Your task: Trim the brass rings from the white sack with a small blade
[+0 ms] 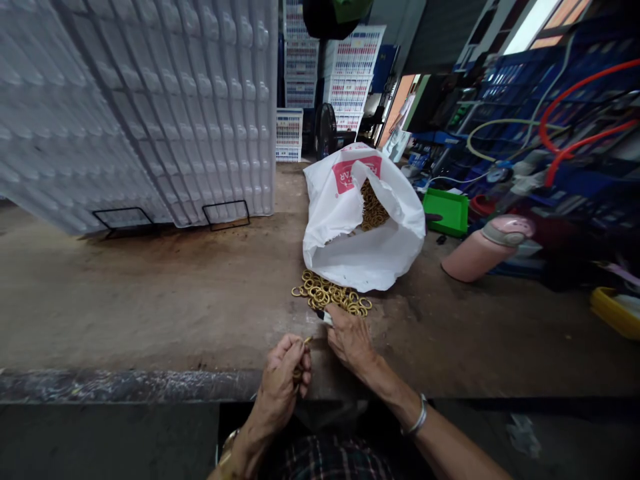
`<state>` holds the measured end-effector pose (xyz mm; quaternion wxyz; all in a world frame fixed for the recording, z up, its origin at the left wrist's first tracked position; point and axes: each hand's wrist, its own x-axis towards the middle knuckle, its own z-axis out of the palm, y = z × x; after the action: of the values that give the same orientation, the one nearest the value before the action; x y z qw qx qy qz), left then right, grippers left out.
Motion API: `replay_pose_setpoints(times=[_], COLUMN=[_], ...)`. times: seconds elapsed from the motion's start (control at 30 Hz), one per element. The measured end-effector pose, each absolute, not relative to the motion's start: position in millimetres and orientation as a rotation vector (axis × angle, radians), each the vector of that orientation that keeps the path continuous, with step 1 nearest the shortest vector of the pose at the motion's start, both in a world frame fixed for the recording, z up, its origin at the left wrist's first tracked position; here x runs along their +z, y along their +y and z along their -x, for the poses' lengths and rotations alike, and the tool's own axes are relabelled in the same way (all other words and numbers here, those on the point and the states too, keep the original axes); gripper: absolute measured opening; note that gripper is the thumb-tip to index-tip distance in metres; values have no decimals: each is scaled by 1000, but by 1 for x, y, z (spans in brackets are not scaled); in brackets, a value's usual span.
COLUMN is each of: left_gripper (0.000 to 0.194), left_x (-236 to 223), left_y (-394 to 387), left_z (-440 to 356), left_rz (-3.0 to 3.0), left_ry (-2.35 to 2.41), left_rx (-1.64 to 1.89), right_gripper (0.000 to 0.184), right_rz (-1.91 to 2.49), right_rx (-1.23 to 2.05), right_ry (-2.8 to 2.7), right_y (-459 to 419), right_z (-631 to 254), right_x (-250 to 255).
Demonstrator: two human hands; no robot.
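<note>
Several brass-coloured rings (299, 373) are in my left hand (283, 377), its fingers closed around them. One ring (307, 341) sticks out from the pinch of thumb and forefinger. My right hand (350, 337) is closed at the near edge of a loose pile of rings (330, 293). From its fingers juts a small white piece with a black tip (324, 317); I cannot make out its kind. Just behind the pile lies a torn white sack (330, 213), its mouth towards me, with many more rings (373, 207) inside.
Ribbed clear plastic trays (200, 113) stand upright in black wire holders (226, 213) on the left. A pink bottle (480, 250), a green tray (447, 211) and a yellow container (615, 313) are on the right. White crates (350, 73) are stacked behind the wooden table (150, 293).
</note>
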<state>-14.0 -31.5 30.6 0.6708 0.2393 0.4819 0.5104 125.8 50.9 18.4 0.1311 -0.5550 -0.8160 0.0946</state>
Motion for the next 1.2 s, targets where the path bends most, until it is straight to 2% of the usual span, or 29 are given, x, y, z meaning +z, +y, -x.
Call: replay_pose_setpoints(times=[0.2,0.43,0.67,0.77,0.87,1.0,1.1,1.2], left_gripper=[39,36,34,39,41,30,25,21], left_x=[22,24,22,23,19,6,-5,-12], left_y=[-26,-25,-23,-20,-17,-16,-16,-14], left_z=[22,28,34,35,33,29,27,29], left_rz=[-413,-337,-234,-241,-425,-924,-1190,-1291], left_ry=[962,868,782,835,1032,1481,1512,1453], left_rx=[1214,1187,1226,1238,1247,1384,1515,1453], right_gripper=[39,20,24,16,13,15,19,20], right_rz=[1727,1845,1731,1615,1522,1406,1362,1375], right_rx=[169,118,134,339,720,1148,1352,1507], right_ry=[-2374,-2404,-2344,-2242,-2049,-1762,-1623,-1497], right_y=[84,98,93,84,73,59,52,46], right_z=[-114,-101,-108,-110,-107,-100,-97,-97], right_x=[30,23,20,21,22,26,28,27])
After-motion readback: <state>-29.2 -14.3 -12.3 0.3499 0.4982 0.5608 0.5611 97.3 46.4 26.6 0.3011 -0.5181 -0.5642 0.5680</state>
